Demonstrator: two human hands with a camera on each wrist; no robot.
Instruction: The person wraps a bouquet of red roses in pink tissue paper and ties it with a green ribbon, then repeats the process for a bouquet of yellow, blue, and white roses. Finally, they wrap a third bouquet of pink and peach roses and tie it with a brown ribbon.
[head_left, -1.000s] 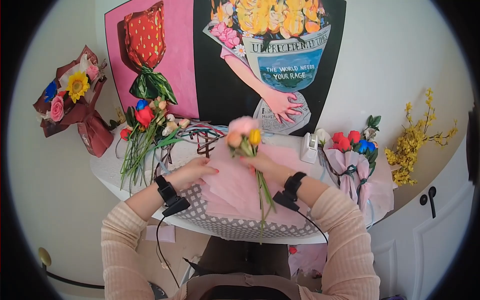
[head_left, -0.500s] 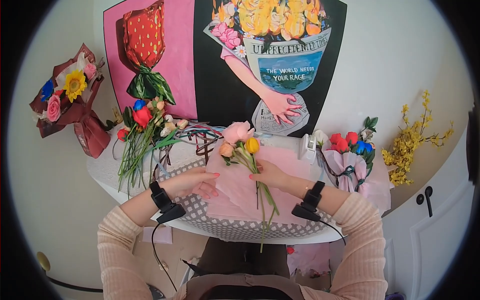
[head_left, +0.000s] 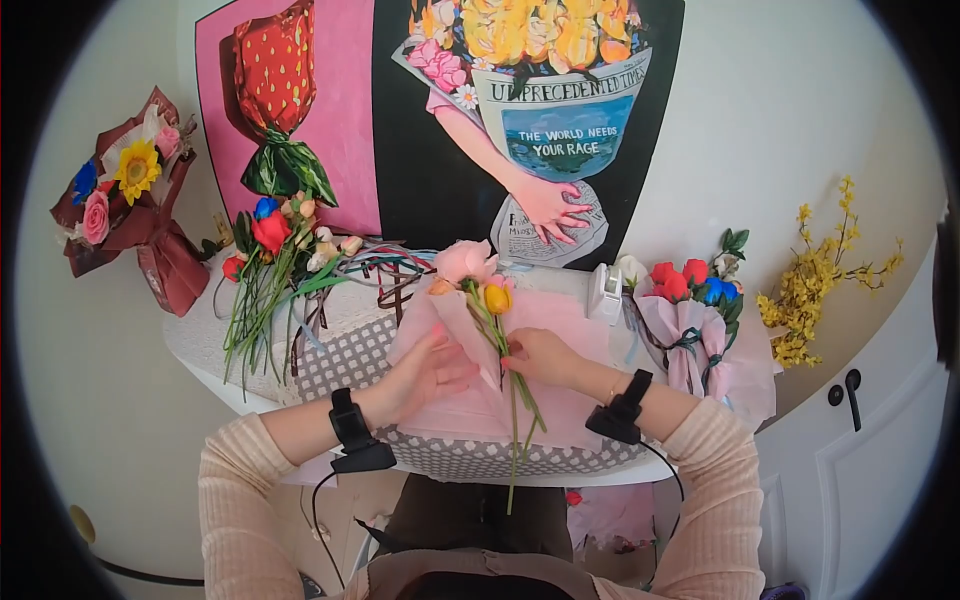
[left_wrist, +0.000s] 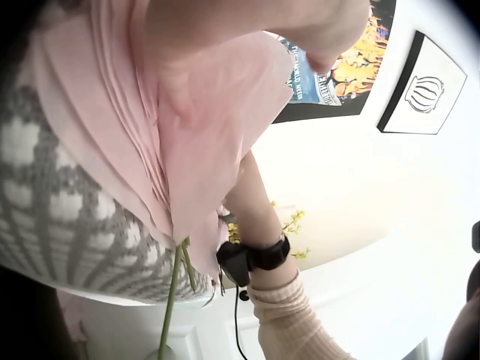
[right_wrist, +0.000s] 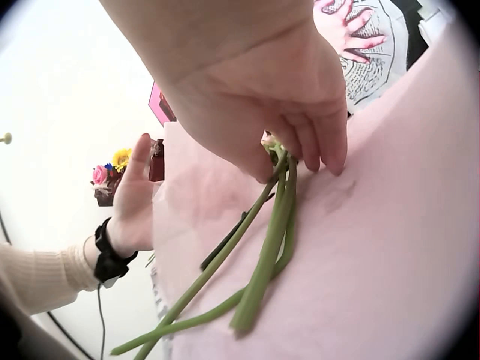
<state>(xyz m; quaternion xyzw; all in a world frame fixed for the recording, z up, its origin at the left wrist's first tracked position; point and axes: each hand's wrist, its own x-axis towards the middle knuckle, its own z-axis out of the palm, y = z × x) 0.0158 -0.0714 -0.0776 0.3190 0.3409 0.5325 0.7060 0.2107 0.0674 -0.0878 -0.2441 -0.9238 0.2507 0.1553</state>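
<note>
My right hand [head_left: 545, 357] pinches the green stems [right_wrist: 262, 262] of a small bunch of flowers over the pink wrapping paper [head_left: 585, 330]. At the top of the bunch are a large pink flower [head_left: 465, 260], a yellow tulip-like flower [head_left: 498, 298] and a peach one, partly covered by paper. The stem ends hang past the table's near edge in the head view. With fingers extended, my left hand [head_left: 425, 380] bears the raised left side of the paper toward the stems; in the right wrist view it stands behind that sheet [right_wrist: 195, 180].
Loose long-stemmed flowers [head_left: 268, 290] lie left, beside tangled ribbons [head_left: 385, 265]. At right stand a white tape dispenser [head_left: 605, 293], wrapped bouquets [head_left: 690, 340] and yellow sprays [head_left: 805, 300]. A maroon-wrapped bouquet [head_left: 160, 240] is far left. Two paintings [head_left: 440, 190] lean behind.
The right hand has lowered the bunch over the paper and holds it there. My left hand has moved right and lifted the paper's left side up against the flowers.
</note>
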